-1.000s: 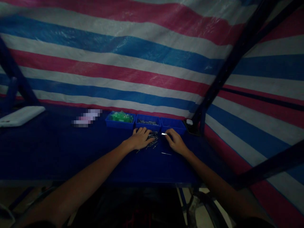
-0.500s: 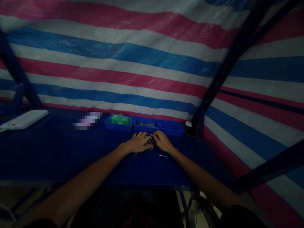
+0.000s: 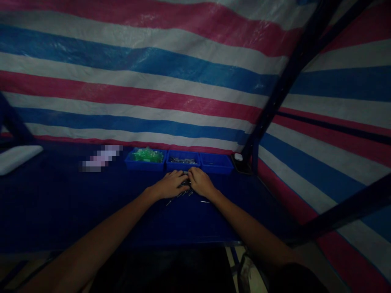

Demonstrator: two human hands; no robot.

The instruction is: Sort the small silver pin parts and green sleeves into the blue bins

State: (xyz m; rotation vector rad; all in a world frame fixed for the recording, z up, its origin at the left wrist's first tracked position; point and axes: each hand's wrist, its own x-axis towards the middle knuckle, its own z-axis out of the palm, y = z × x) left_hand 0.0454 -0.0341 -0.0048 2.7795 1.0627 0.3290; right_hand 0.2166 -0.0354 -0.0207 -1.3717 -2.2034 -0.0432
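A loose heap of thin, dark metal pieces, like small rods (image 3: 185,186), lies on the blue tabletop (image 3: 100,211) between my hands. My left hand (image 3: 170,185) rests at the heap's left side, its fingers stretched over the far side and its thumb apart on the near side. At the right, my right hand (image 3: 201,181) has its fingers bent inward with the tips at the heap. A small grey piece (image 3: 185,173) shows between the fingertips of both hands; whether it is gripped is unclear. One thin bright rod (image 3: 205,202) lies apart, near my right wrist.
Behind my hands stand three blue bins: one with green plastic bits (image 3: 148,155), one with grey metal parts (image 3: 183,160), and one with little inside (image 3: 216,162). A dark tray with a white object (image 3: 238,156) sits right; a white slab (image 3: 18,158) lies left. Blue posts (image 3: 275,97) frame striped sheeting.
The whole view has shifted, so things appear further left. Both hands stay around the heap, and a few rods now lie more spread out below my left hand.
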